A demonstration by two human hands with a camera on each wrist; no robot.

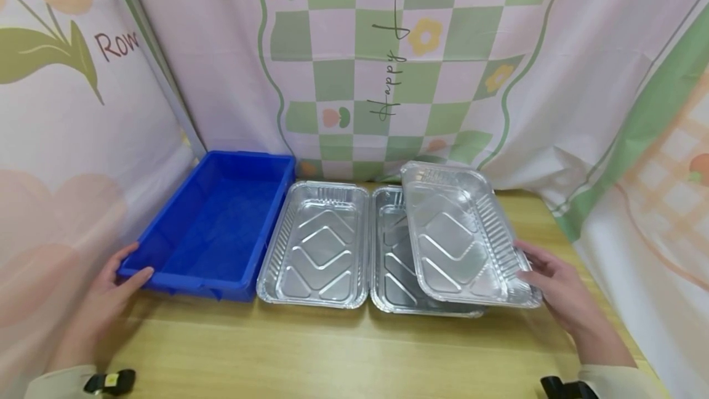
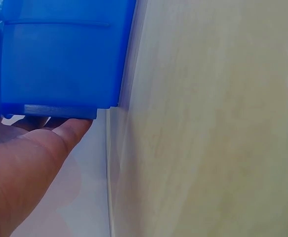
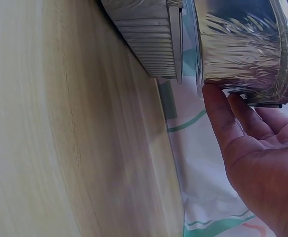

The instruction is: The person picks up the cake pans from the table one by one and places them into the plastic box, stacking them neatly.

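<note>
On the left, my left hand [image 1: 111,282] grips the near-left corner of a blue plastic bin [image 1: 224,220], thumb over the rim and fingers along the outer side. The left wrist view shows fingers [image 2: 74,131] against the bin's wall. My right hand [image 1: 562,291] holds a foil pan [image 1: 448,233] by its right side, thumb at the rim. That pan is tilted and overlaps a second foil pan [image 1: 392,270] on the table. A gap separates the two in the right wrist view, where fingers [image 3: 220,116] touch the held pan's wall [image 3: 237,59].
Between the bin and the second pan sits another foil pan [image 1: 324,254], with nothing in it. All stand on a light wooden table [image 1: 332,350]. Printed curtains [image 1: 471,79] hang behind and at both sides, close to the table edges.
</note>
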